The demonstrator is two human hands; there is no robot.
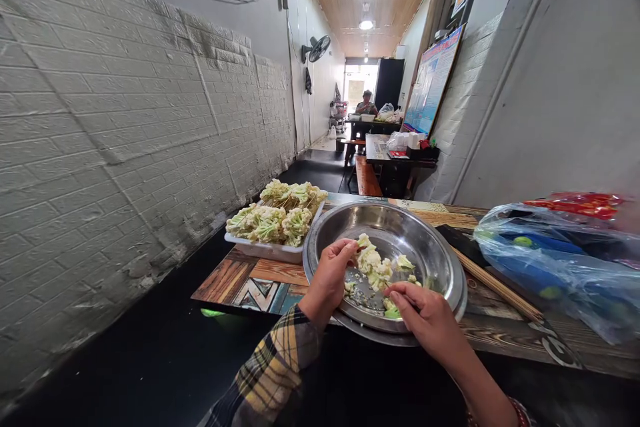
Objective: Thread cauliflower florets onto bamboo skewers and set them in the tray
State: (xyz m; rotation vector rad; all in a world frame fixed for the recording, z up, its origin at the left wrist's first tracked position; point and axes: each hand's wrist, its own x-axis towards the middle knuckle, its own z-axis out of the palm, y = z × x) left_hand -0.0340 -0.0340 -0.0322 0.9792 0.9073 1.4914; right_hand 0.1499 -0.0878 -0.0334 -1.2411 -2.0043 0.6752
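Cream-white cauliflower cluster (pixel 376 267) held over round steel basin (pixel 434 250), bench's (pixel 225 280) near edge. Left hand's (pixel 327 277) fingers closed on upper end; right hand's (pixel 425 313) pinched at lower end. Should be gripped lightly, kept low.

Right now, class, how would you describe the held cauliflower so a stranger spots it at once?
On the patterned table, find the steel bowl. Over it, between left hand and right hand, is the held cauliflower: a pale knobbly row, unlike the loose pieces lying below.
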